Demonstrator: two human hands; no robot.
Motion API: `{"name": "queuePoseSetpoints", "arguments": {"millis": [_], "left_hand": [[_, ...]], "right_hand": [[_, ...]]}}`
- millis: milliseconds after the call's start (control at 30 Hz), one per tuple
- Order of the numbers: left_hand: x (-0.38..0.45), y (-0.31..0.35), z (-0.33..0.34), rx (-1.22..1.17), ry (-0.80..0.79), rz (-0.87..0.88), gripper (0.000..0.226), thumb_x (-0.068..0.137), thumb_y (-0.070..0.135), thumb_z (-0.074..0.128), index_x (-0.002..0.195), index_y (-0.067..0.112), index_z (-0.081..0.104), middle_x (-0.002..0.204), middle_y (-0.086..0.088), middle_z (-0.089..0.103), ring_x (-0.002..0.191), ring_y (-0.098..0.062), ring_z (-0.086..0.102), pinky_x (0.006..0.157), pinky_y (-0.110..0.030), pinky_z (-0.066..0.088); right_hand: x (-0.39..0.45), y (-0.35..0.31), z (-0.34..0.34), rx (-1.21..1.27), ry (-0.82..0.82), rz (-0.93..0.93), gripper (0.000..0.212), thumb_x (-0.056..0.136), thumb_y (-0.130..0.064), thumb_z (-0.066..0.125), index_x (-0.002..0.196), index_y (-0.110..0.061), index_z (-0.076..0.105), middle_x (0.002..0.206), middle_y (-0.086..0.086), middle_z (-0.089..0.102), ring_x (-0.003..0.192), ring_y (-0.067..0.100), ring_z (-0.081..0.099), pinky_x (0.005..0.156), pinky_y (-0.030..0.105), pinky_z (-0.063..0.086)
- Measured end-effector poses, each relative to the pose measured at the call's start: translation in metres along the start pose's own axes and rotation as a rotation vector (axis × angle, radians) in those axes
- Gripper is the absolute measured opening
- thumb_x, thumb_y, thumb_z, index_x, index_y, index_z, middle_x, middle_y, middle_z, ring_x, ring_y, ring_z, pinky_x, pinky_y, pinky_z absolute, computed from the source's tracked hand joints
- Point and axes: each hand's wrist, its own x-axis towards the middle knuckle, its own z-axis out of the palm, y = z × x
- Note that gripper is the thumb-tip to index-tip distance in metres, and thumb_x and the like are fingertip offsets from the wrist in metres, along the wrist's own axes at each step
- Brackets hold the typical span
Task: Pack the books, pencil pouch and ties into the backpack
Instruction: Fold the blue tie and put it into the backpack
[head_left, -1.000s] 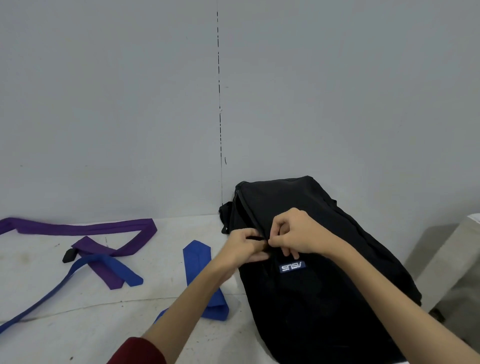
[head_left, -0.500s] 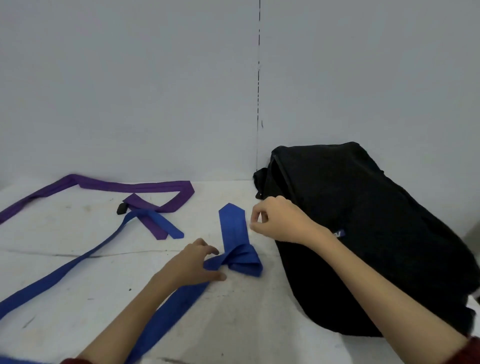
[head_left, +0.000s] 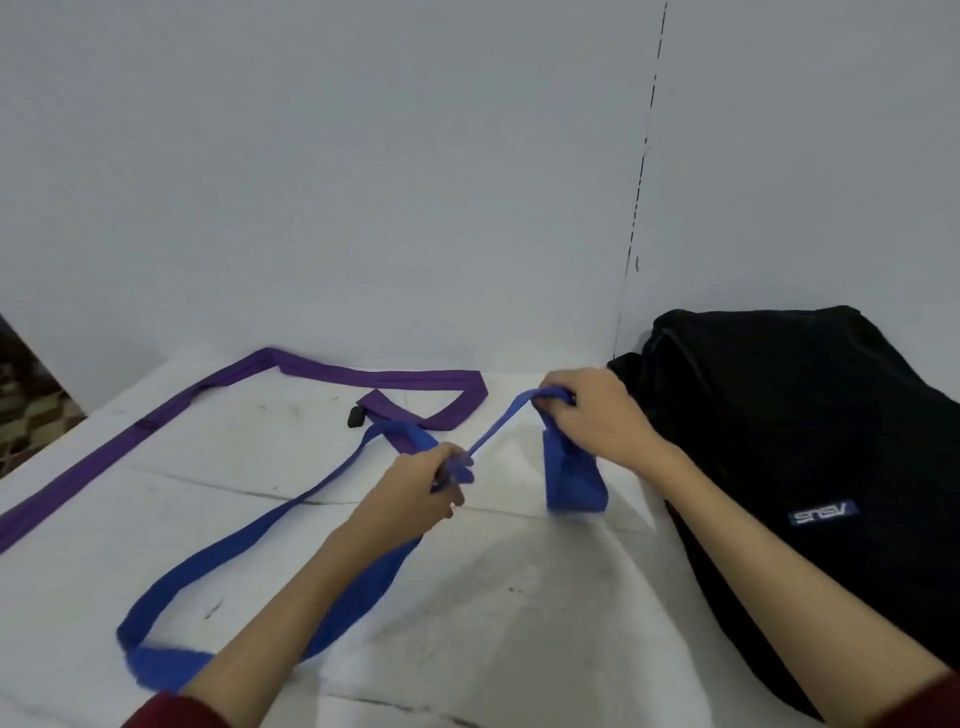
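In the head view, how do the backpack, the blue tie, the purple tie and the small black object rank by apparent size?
1. backpack, largest.
2. blue tie and purple tie: similar; the blue lies nearer the camera, so unsure.
3. small black object, smallest.

Blue tie (head_left: 249, 545): long, one end pinched up off the white table w/ wide tip hanging down near the backpack, a taut stretch between both hands, rest looping across the table toward the near edge. Purple tie (head_left: 332, 373): flat on table at back, bent into a hook, one end crossing the blue one. Black backpack (head_left: 810, 441): lying at right against the wall, logo patch on front.
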Motion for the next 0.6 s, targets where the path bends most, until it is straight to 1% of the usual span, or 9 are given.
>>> {"name": "queuePoseSetpoints", "arguments": {"millis": [100, 167, 200, 267, 300, 367, 400, 500, 600], "left_hand": [[-0.005, -0.014, -0.031, -0.161, -0.033, -0.079, 0.019, 0.096, 0.009, 0.049, 0.088, 0.018, 0.064, 0.058, 0.007, 0.061, 0.056, -0.011, 0.057, 0.062, -0.025, 0.054], [-0.005, -0.012, -0.057, -0.252, -0.04, -0.057, 0.012, 0.093, 0.013, 0.055, 0.089, 0.018, 0.066, 0.053, 0.012, 0.057, 0.054, -0.008, 0.047, 0.056, -0.02, 0.043], [-0.004, -0.007, -0.072, -0.293, -0.042, -0.026, 0.009, 0.091, 0.015, 0.058, 0.091, 0.018, 0.067, 0.056, 0.012, 0.056, 0.056, -0.008, 0.043, 0.056, -0.019, 0.039], [0.003, 0.01, -0.104, -0.324, -0.021, 0.047, 0.01, 0.088, 0.016, 0.062, 0.095, 0.019, 0.068, 0.062, 0.007, 0.053, 0.058, -0.009, 0.039, 0.057, -0.022, 0.032], [0.008, 0.02, -0.116, -0.306, -0.004, 0.083, 0.012, 0.088, 0.014, 0.06, 0.095, 0.019, 0.068, 0.061, 0.006, 0.05, 0.057, -0.009, 0.037, 0.056, -0.022, 0.031], [0.019, 0.048, -0.137, -0.223, 0.023, 0.183, 0.018, 0.091, 0.009, 0.052, 0.095, 0.02, 0.066, 0.061, 0.008, 0.05, 0.055, -0.007, 0.038, 0.054, -0.018, 0.033], [0.023, 0.063, -0.145, -0.176, 0.032, 0.247, 0.019, 0.092, 0.009, 0.051, 0.094, 0.022, 0.066, 0.065, 0.009, 0.054, 0.057, -0.005, 0.041, 0.056, -0.015, 0.035], [0.033, 0.102, -0.163, -0.115, 0.08, 0.376, 0.015, 0.09, 0.012, 0.056, 0.092, 0.024, 0.064, 0.075, 0.009, 0.059, 0.064, -0.003, 0.048, 0.062, -0.018, 0.038], [0.042, 0.126, -0.187, -0.089, 0.122, 0.43, 0.015, 0.088, 0.011, 0.055, 0.096, 0.022, 0.062, 0.071, 0.004, 0.053, 0.062, -0.007, 0.045, 0.061, -0.021, 0.035]], "right_hand": [[0.02, -0.008, -0.035, 0.235, 0.355, 0.059, 0.02, 0.089, -0.009, 0.048, 0.075, -0.009, 0.063, 0.067, 0.003, 0.06, 0.068, 0.025, 0.056, 0.065, 0.033, 0.045], [0.029, -0.01, -0.052, 0.247, 0.465, 0.108, 0.023, 0.091, -0.012, 0.047, 0.071, -0.015, 0.058, 0.073, 0.007, 0.063, 0.073, 0.028, 0.058, 0.067, 0.035, 0.046], [0.032, -0.011, -0.057, 0.135, 0.426, 0.145, 0.021, 0.092, -0.015, 0.048, 0.075, -0.017, 0.059, 0.079, 0.007, 0.064, 0.077, 0.028, 0.058, 0.067, 0.033, 0.043], [0.033, -0.016, -0.06, -0.115, 0.23, 0.189, 0.012, 0.089, -0.022, 0.056, 0.097, -0.018, 0.065, 0.1, 0.003, 0.066, 0.097, 0.024, 0.057, 0.074, 0.03, 0.04], [0.032, -0.022, -0.057, -0.172, 0.108, 0.184, 0.024, 0.086, -0.026, 0.062, 0.11, -0.021, 0.063, 0.113, -0.002, 0.063, 0.11, 0.022, 0.051, 0.082, 0.03, 0.039], [0.031, -0.046, -0.05, -0.088, -0.086, 0.124, 0.049, 0.08, -0.032, 0.072, 0.125, -0.03, 0.054, 0.13, -0.011, 0.05, 0.124, 0.017, 0.036, 0.098, 0.03, 0.034], [0.031, -0.065, -0.046, 0.034, -0.158, 0.083, 0.055, 0.078, -0.034, 0.075, 0.127, -0.033, 0.05, 0.132, -0.015, 0.047, 0.124, 0.013, 0.037, 0.1, 0.028, 0.034], [0.036, -0.108, -0.033, 0.391, -0.237, -0.026, 0.047, 0.08, -0.029, 0.073, 0.122, -0.028, 0.053, 0.121, -0.013, 0.059, 0.11, 0.004, 0.055, 0.09, 0.02, 0.043], [0.046, -0.134, -0.031, 0.669, -0.044, -0.052, 0.025, 0.089, -0.018, 0.064, 0.112, -0.013, 0.055, 0.095, 0.007, 0.072, 0.088, 0.021, 0.068, 0.082, 0.027, 0.052]]}}
